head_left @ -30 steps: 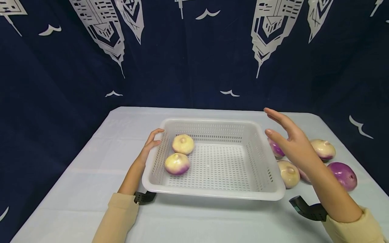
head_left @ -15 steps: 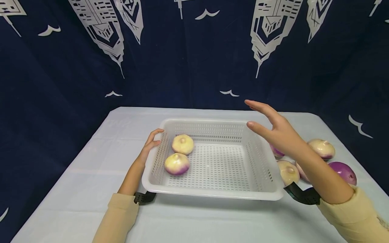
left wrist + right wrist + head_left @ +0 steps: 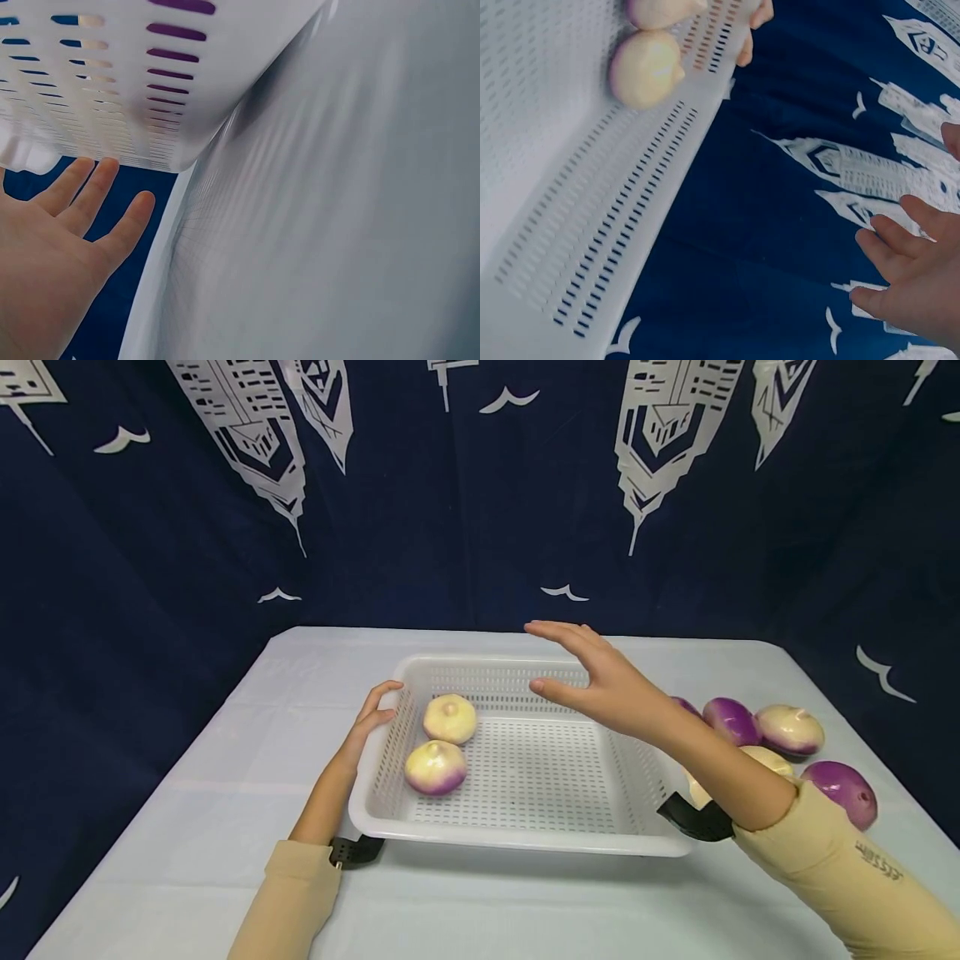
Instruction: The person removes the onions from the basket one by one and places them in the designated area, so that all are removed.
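A white perforated plastic basket [image 3: 525,839] stands on the table. Two pale onions with purple undersides, one farther back [image 3: 450,718] and one nearer [image 3: 436,768], lie side by side at its left end. My left hand [image 3: 366,727] touches the basket's left rim with thumb and forefinger; in the left wrist view, the other fingers [image 3: 86,199] extend straight beside the outer wall. Above the basket's right half hovers my right hand [image 3: 592,685], fingers spread and loosely extended, holding nothing. The right wrist view also shows its fingers [image 3: 889,259] apart from the basket.
Several purple and pale onions [image 3: 840,792] lie on the table right of the basket, some partly hidden behind my right forearm. White cloth covers the table [image 3: 187,827]. A dark blue curtain [image 3: 420,527] with white building prints hangs behind its far edge.
My right hand has moved left from beside the onions to above the basket, uncovering a purple onion on the table. My left hand and the basket stay almost where they were.
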`<state>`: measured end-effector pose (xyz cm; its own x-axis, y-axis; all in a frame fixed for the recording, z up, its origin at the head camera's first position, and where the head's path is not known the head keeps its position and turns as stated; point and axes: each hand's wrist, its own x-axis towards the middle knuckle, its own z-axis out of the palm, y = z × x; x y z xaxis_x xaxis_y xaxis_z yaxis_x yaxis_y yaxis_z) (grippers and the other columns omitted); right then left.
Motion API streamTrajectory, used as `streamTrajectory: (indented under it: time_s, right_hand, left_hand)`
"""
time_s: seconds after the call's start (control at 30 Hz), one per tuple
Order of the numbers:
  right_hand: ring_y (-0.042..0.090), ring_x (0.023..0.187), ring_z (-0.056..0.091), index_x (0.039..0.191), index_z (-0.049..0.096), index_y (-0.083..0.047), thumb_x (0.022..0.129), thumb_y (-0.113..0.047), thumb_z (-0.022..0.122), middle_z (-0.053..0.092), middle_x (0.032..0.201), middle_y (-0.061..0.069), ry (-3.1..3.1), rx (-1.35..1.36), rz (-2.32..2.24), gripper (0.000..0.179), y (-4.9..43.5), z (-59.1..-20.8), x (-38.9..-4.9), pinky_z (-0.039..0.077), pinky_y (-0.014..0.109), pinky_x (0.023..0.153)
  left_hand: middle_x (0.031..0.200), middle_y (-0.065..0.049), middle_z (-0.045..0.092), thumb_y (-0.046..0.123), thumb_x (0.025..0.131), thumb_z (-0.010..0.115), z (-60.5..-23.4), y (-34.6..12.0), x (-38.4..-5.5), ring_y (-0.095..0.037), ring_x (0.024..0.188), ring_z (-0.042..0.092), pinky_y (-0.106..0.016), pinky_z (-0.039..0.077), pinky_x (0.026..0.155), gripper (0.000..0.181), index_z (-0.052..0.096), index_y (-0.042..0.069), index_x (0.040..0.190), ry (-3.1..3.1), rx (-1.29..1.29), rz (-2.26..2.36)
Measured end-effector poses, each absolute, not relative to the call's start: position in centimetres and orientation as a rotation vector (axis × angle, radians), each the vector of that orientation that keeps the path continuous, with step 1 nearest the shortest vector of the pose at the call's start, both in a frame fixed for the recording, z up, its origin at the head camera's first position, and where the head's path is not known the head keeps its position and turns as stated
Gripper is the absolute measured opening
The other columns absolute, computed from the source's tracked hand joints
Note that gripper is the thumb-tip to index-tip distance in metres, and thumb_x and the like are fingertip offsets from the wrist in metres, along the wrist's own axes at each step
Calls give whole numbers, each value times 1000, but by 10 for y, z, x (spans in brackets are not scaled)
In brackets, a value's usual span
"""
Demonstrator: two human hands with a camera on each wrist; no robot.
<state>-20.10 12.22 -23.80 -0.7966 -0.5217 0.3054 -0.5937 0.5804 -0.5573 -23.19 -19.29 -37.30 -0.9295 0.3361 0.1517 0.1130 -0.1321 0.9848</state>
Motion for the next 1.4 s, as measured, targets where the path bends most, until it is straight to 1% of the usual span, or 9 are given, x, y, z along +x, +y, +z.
streamTrajectory:
  time_s: [0.1,0.2,0.37,0.63,0.77,0.87,0.9,1.13,1.4]
  right_hand:
    - [24,137,25,138,37,-17,84,-32,62,36,144,2,-2693,1017,929,62,111,-245,-207,4,46,114]
    - [22,136,28,137,37,-14,83,-33,62,38,143,3,-2708,1059,839,63,99,-253,-213,4,45,115]
    - [18,134,31,137,39,-14,83,-38,61,40,142,3,-2740,1087,767,63,79,-267,-221,5,44,115]
    - [17,135,30,137,39,-16,83,-45,57,39,143,2,-2814,1166,719,64,47,-286,-236,10,45,114]
    - [20,134,32,137,39,-18,81,-45,59,39,142,1,-2892,1203,776,65,35,-294,-241,21,45,111]
    - [19,133,34,138,38,-19,80,-45,60,39,142,0,-2948,1233,796,67,28,-300,-244,30,42,108]
    - [19,133,34,138,37,-19,81,-45,60,38,143,0,-2966,1252,798,67,26,-302,-245,30,40,107]
    - [23,137,25,141,32,-14,81,-42,62,31,146,7,-3023,1360,851,72,14,-315,-246,26,41,110]
    - [21,139,19,142,28,-14,81,-37,64,26,148,5,-3070,1412,899,74,13,-325,-248,25,41,110]
  left_hand:
    - [133,-17,23,11,85,26,-373,-192,-232,-30,114,37,-38,43,87,42,30,27,123,1953,503,2203]
    - [136,-19,19,11,84,26,-373,-192,-232,-35,118,33,-40,42,88,43,30,27,124,1955,503,2200]
    - [141,-22,14,11,84,26,-374,-191,-233,-40,124,26,-43,40,90,44,30,28,124,1969,512,2188]
    - [138,-19,18,10,84,26,-375,-191,-233,-37,121,29,-43,41,90,43,31,29,122,1956,496,2208]
    - [136,-18,19,10,84,26,-375,-192,-234,-35,118,32,-41,43,88,43,29,27,123,1968,504,2200]
    - [135,-19,20,11,84,26,-374,-192,-234,-34,116,34,-39,44,86,42,29,27,123,1974,520,2193]
    - [134,-18,20,11,84,26,-373,-193,-234,-33,115,35,-38,44,85,42,29,26,123,1976,524,2192]
    - [128,-16,26,12,84,26,-373,-194,-233,-27,108,42,-37,46,83,42,29,28,123,1984,521,2175]
    - [128,-16,27,13,84,27,-373,-195,-233,-25,107,43,-36,46,84,43,29,27,125,1981,510,2175]
